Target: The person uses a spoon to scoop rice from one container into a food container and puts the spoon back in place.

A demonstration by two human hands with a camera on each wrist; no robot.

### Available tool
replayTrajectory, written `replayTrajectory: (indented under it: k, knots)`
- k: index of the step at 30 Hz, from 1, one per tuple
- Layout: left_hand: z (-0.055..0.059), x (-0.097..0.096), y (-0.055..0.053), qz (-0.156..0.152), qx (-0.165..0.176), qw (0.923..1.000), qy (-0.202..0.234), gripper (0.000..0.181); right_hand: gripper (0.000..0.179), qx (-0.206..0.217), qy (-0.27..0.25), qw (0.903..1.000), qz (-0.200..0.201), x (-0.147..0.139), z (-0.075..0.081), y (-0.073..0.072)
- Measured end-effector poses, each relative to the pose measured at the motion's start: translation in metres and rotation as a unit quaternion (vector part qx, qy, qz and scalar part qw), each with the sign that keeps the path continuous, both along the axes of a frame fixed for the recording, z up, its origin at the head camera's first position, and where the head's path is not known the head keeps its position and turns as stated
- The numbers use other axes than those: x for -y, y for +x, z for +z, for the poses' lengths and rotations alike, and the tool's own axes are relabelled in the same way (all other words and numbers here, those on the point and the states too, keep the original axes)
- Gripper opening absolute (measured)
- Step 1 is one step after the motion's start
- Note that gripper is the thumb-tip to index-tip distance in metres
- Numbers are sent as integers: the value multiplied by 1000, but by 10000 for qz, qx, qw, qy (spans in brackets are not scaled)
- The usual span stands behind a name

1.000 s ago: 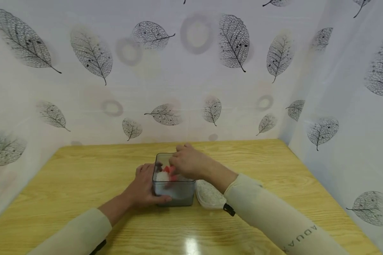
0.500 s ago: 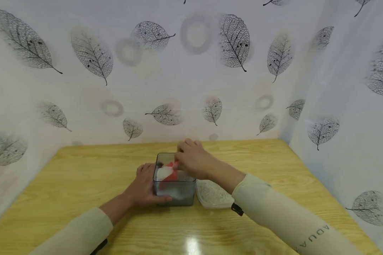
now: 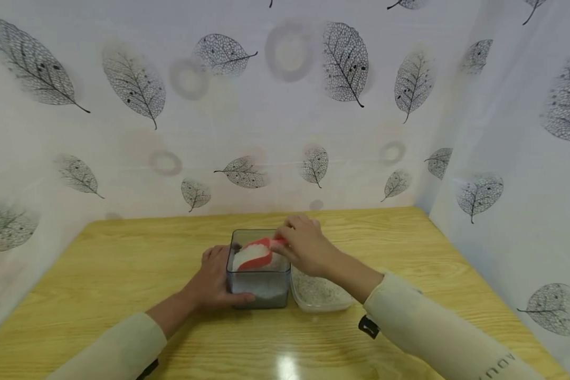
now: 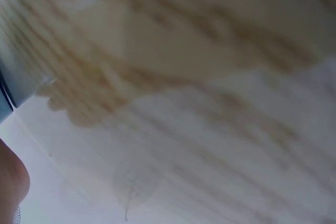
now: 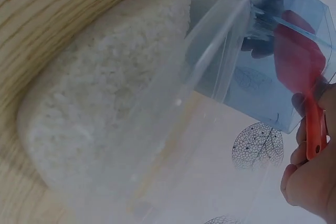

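My left hand point(image 3: 210, 279) grips the clear grey rectangular container point(image 3: 260, 289) from its left side, with the thumb along the front. A red scoop point(image 3: 262, 260) heaped with white rice point(image 3: 248, 255) is tilted at the container's mouth. My right hand point(image 3: 309, 247) holds its handle above the right rim. Through the bluish wall in the right wrist view, the scoop point(image 5: 298, 56) shows red, and the fingers curl round the handle. The left wrist view catches only a bit of a finger and a container corner; the rest is blurred.
A clear plastic tub point(image 3: 322, 306) of rice stands against the container's right side, partly under my right forearm. Both rest on a wood-grain table point(image 3: 138, 253). A leaf-patterned curtain point(image 3: 285, 121) encloses the back and sides.
The red scoop has risen inside the container with rice heaped in it, coming more into view. My right hand has shifted right, while the left hand keeps its hold.
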State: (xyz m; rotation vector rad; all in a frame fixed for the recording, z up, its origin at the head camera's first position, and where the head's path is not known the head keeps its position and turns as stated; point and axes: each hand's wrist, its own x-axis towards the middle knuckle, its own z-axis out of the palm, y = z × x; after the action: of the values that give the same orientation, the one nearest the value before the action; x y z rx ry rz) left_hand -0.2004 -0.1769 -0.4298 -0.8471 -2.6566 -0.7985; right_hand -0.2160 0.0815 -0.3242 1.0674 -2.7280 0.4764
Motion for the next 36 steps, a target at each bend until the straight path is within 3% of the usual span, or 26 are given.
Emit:
replayTrajectory:
  k: [6,12,23,29,36]
  knots:
    - [1,-2,-1,48,102,9999,-15,107,25,187,-579,9981,-59,-10,-3,1]
    - [3,-1,0,95,206,9997,-27,107,25,-8,-984,9951,18,-19,-5,4]
    - [-1,1,-1,126,150,9998,-32,105,54,-356,-1418,9893,3,-43,11,7]
    - [-1,1,-1,59,49,10000,50,105,44,-589,-1564,9859,-84,-69,17,9]
    - [0,1,0,85,16,10000,-5,105,20,-791,-1516,9850,-220,-104,11,14]
